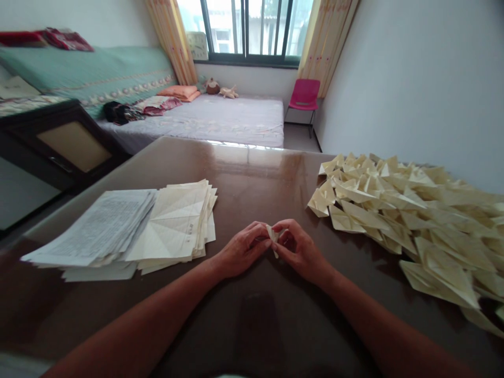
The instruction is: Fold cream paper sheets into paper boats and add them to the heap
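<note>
Between my two hands, above the middle of the table, is a small piece of folded cream paper point(272, 234). My left hand point(248, 244) is closed on its left side, fingers pinched around the edge. From the right, the thumb and fingers of my right hand point(296, 244) pinch the same paper. Much of it is hidden behind the fingers. To the left lies a stack of creased cream sheets point(173, 226), and on the right a large heap of folded paper pieces point(397, 205) with pointed tips.
A stack of printed white pages point(98, 226) lies at the left, partly under the cream sheets. The glossy brown table point(252, 178) reaches toward a bed point(236, 118). A pink chair point(305, 94) stands near the window; a dark cabinet point(66, 142) is at the left.
</note>
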Demonstrator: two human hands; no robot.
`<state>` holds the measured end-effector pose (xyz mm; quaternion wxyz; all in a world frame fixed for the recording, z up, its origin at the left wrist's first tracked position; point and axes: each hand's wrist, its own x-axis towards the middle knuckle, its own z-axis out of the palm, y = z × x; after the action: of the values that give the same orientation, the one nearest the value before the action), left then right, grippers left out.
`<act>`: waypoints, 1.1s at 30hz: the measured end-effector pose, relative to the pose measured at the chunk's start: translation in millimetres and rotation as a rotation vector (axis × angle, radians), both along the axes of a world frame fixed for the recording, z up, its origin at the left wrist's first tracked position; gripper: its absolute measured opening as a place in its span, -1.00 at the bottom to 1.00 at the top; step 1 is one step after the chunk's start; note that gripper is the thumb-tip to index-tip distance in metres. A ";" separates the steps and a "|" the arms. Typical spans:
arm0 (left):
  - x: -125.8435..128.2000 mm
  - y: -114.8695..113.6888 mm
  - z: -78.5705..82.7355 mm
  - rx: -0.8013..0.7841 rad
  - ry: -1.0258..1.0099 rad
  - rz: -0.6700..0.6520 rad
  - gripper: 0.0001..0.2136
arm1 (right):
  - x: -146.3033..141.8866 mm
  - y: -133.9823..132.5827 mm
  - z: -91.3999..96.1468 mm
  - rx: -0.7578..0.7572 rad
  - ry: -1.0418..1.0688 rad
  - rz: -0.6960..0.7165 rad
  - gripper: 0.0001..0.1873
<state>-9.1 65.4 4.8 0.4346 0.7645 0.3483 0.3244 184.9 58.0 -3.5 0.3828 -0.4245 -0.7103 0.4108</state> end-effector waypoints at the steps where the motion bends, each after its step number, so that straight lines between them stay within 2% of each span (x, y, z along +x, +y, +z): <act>1: 0.4 -0.9 0.4 0.028 0.003 0.006 -0.85 | 0.4 0.9 -1.5 -0.009 0.027 0.009 -0.72; 5: 2.0 -3.6 0.0 0.075 0.016 0.043 -0.85 | -0.3 1.5 -5.9 -0.091 0.110 0.053 -0.68; 9: 1.6 -3.1 -0.5 0.091 0.066 0.055 -0.81 | 0.0 0.7 -9.0 -0.211 0.105 0.108 -0.66; 14: -0.3 -2.7 1.2 0.115 0.113 0.033 -0.77 | 2.6 2.8 -9.7 -0.282 0.108 0.167 -0.65; 16: -0.3 -3.5 1.7 0.129 0.122 0.014 -0.79 | 2.3 1.7 -7.5 -0.221 0.035 0.134 -0.68; 19: 2.2 -6.6 1.2 0.145 0.148 0.008 -0.81 | 0.3 -3.1 -3.3 -0.019 -0.136 0.045 -0.75; 23: 10.7 -13.6 -2.0 0.194 0.252 0.146 -0.90 | -3.6 -8.2 -3.3 0.280 -0.315 -0.006 -0.67; 25: 15.9 -17.0 -3.4 0.211 0.306 0.218 -0.92 | -5.7 -7.6 -6.2 0.371 -0.353 -0.007 -0.67; 28: 23.3 -20.7 -4.3 0.196 0.350 0.285 -0.89 | -7.9 -4.2 -10.7 0.417 -0.329 -0.009 -0.70; 33: 28.8 -21.1 -4.8 0.191 0.399 0.331 -0.84 | -8.9 -1.1 -11.6 0.392 -0.249 -0.016 -0.67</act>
<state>19.7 44.3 0.0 0.2246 0.7835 0.5149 0.2654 176.0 56.9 -15.1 0.3704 -0.3950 -0.8150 0.2061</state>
